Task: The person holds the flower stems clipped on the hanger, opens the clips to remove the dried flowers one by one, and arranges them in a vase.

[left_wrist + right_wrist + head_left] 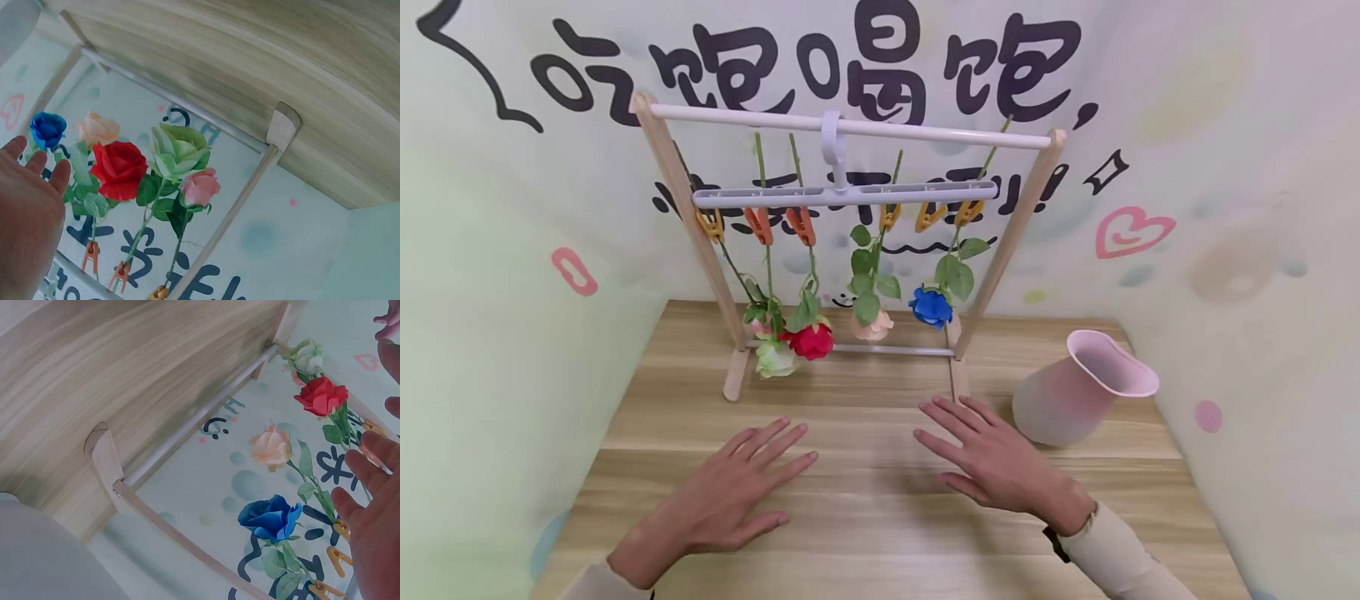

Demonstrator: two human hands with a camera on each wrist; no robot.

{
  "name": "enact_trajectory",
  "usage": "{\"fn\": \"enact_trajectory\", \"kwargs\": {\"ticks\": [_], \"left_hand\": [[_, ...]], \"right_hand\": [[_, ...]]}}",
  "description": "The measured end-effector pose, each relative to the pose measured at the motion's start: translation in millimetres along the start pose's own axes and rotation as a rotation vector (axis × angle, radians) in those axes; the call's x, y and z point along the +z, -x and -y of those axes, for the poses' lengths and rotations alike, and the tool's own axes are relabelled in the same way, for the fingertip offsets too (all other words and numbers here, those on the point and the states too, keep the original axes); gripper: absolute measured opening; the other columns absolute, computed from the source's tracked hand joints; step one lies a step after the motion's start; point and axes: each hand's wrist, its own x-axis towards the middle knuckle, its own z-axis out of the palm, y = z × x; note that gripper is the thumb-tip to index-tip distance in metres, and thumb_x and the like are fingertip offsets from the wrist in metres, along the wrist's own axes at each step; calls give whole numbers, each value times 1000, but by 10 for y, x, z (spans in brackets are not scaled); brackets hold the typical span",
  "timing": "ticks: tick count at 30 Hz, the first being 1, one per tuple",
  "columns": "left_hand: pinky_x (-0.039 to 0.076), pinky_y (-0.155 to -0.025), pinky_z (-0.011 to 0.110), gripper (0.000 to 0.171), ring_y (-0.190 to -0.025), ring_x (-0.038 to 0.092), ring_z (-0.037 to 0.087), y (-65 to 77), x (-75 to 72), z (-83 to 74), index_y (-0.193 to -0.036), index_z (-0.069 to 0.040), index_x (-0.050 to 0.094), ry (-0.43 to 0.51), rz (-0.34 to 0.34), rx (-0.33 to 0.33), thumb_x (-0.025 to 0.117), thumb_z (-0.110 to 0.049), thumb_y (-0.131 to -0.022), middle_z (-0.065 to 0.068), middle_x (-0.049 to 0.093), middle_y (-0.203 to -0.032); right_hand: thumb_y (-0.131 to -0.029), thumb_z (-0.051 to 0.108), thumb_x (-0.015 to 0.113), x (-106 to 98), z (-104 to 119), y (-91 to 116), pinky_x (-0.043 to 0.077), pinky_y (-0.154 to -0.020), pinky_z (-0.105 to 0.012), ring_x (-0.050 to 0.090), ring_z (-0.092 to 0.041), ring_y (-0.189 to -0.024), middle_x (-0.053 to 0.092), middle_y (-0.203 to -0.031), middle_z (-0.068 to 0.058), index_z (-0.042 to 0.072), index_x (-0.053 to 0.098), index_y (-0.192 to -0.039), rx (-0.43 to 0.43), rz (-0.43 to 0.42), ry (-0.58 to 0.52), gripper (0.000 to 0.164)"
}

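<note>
My left hand is spread with straight fingers over the table's front left, holding nothing. Opposite it, my right hand also has its fingers extended, near the pink and white vase. Behind both hands, artificial roses hang head down from clips on a white hanger: a red rose, a pale green rose, a peach rose, a blue rose and a pink rose. One yellow clip between the peach and blue roses bears no flower.
A wooden rack with a white top rail carries the hanger. Its feet stand on the wood-grain table. Walls with printed writing close in the back and both sides. The vase stands right of the rack.
</note>
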Motion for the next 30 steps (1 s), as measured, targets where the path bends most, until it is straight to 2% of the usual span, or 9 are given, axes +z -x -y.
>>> {"fn": "enact_trajectory", "kwargs": {"ticks": [3,5,7,12,16,20,25,30], "left_hand": [[40,-102,50,62,-141,37,34,32,-24,38,-148,-21,46,5,2,-32,36,-59,-101,10,37,-157],[42,-100,51,62,-140,37,34,49,-37,73,-148,-20,47,14,-5,-47,35,-59,-101,11,37,-156],[42,-100,52,61,-140,37,35,57,-46,107,-148,-18,46,27,-12,-61,41,-57,-100,12,38,-156],[42,-101,54,68,-141,35,34,43,-42,165,-150,-16,42,74,-21,-115,60,-47,-92,13,36,-157],[43,-101,55,64,-141,36,33,38,5,201,-149,-13,42,102,-62,-180,53,-48,-97,13,37,-156],[44,-100,56,61,-136,42,34,54,83,249,-145,-7,46,139,-154,-247,48,-48,-100,16,43,-150],[42,-102,56,59,-136,44,33,49,153,316,-145,-5,45,222,-244,-373,58,-37,-97,17,46,-147],[35,-111,52,62,-139,40,31,-4,219,434,-148,-4,39,356,-321,-571,62,-26,-95,15,42,-150]], "right_hand": [[-98,49,54,-8,-2,-61,30,-113,-51,38,-31,-143,35,-158,-13,19,48,-146,9,-8,0,57],[-94,46,62,-18,-7,-108,31,-113,-51,38,-32,-143,36,-158,-13,19,48,-146,18,-18,-6,61],[-91,45,66,-20,-14,-154,31,-112,-52,39,-33,-142,37,-157,-13,18,49,-145,23,-40,-13,63],[-98,47,56,20,-42,-221,33,-111,-52,41,-34,-140,40,-155,-14,15,49,-144,30,-84,-33,57],[-102,50,46,68,-42,-250,33,-110,-53,40,-33,-141,40,-155,-13,15,49,-144,40,-90,-52,55],[-102,51,43,85,-32,-309,33,-110,-53,39,-32,-141,43,-153,-14,14,51,-143,50,-93,-79,56],[-102,51,46,96,-17,-425,33,-110,-53,40,-32,-140,44,-152,-14,12,50,-143,71,-123,-119,57],[-102,51,44,77,4,-584,33,-110,-53,41,-31,-139,44,-152,-14,13,48,-145,92,-152,-141,58]]}}
